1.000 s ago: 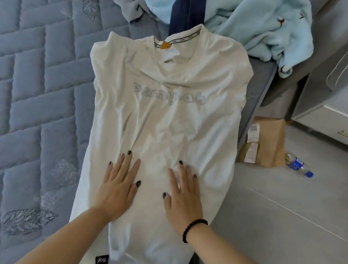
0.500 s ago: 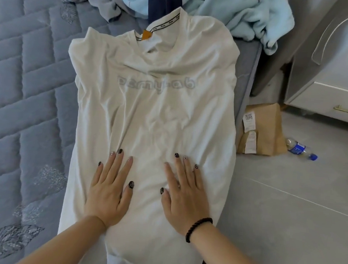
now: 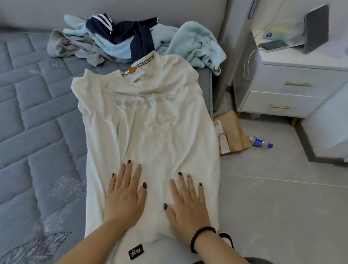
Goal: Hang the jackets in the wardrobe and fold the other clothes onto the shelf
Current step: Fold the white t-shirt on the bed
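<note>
The shirt point(image 3: 148, 142) lies flat on the bed point(image 3: 27, 123), at its right edge, sleeves tucked in. Left hand point(image 3: 124, 196) and right hand point(image 3: 186, 210) press the lower shirt, fingers straight, grasping nothing. Risk: the shirt's right side is at the bed edge and may slide to the floor. The pile point(image 3: 133, 41) behind the collar could catch w/ the fold.

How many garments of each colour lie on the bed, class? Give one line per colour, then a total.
White: 1, the white T-shirt, under both the left hand and right hand
Light blue: 1, the light blue fleece garment
Navy: 1, the navy striped garment
Grey: 1, the grey garment
Total: 4, though the pile may hide more.
</note>
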A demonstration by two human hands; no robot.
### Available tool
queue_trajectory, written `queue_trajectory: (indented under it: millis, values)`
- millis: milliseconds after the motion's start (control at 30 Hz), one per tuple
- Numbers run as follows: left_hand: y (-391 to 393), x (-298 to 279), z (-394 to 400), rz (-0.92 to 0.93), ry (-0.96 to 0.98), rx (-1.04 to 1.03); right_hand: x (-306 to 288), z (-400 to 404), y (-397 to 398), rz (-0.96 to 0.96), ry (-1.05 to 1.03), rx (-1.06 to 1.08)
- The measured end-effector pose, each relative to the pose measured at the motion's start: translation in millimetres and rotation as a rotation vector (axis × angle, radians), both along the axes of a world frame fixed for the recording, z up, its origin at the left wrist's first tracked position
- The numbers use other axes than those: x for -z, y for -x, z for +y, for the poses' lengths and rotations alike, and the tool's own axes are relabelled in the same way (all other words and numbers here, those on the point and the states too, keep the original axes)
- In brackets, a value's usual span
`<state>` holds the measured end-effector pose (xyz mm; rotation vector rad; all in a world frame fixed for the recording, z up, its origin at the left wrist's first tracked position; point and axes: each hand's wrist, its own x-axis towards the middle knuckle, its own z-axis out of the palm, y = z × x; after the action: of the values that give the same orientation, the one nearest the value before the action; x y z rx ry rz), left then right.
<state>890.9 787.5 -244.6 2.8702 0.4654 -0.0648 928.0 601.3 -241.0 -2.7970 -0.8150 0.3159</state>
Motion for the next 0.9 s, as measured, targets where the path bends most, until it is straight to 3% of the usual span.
queue_trajectory:
  millis: [200, 333, 533, 700, 800, 900]
  values:
    - [100.0, 0.3, -3.7, 0.023, 0.027, 0.205, -1.2, -20.5, 46.1, 0.067, 0.076, -0.118]
    - [147.0, -10.3, 1.0, -0.086, 0.077, 0.330, -12.3, -33.0, 56.9, 0.064, 0.110, -0.204]
    - [177.5, -19.9, 24.3, -0.318, 0.078, 0.330, -33.4, -28.4, 71.8, -0.066, 0.032, -0.305]
    - [184.8, -25.8, 36.2, -0.302, 0.035, 0.396, -39.7, -7.4, 71.8, -0.066, 0.109, -0.311]
    - [188.1, -41.5, 34.1, -0.247, 0.045, 0.328, -43.4, 7.8, 75.4, -0.015, 0.167, -0.199]
    - [193.5, -51.8, 35.3, -0.253, 0.153, 0.124, -49.2, 18.2, 78.1, 0.018, 0.225, -0.158]
